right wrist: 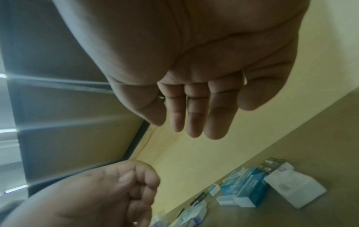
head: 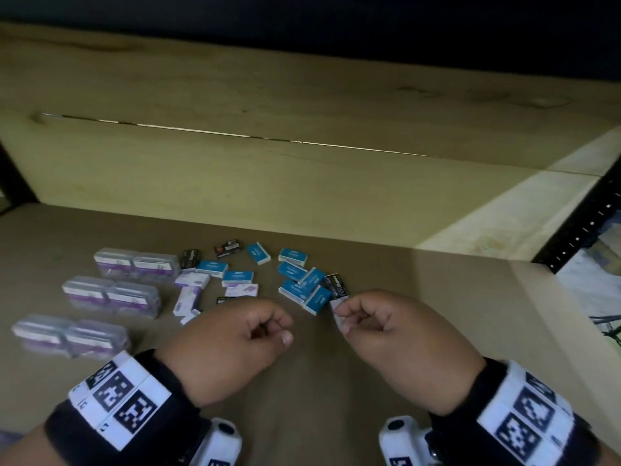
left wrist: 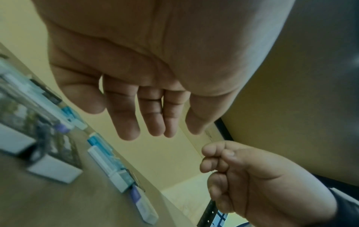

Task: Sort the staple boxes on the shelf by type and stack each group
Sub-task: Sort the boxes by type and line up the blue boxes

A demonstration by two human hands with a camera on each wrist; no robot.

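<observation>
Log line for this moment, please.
left hand: empty, loosely curled | right hand: empty, loosely curled | blue boxes: scattered, unstacked

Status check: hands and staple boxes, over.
Left hand and right hand empty, fingers loosely curled above the brown shelf. Small blue staple boxes scattered, unstacked. Nothing in the way.

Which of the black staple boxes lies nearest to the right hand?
The black box at the right end of the blue cluster, just beyond the right hand. The other black ones lie farther left, toward the back or behind the left hand.
</observation>
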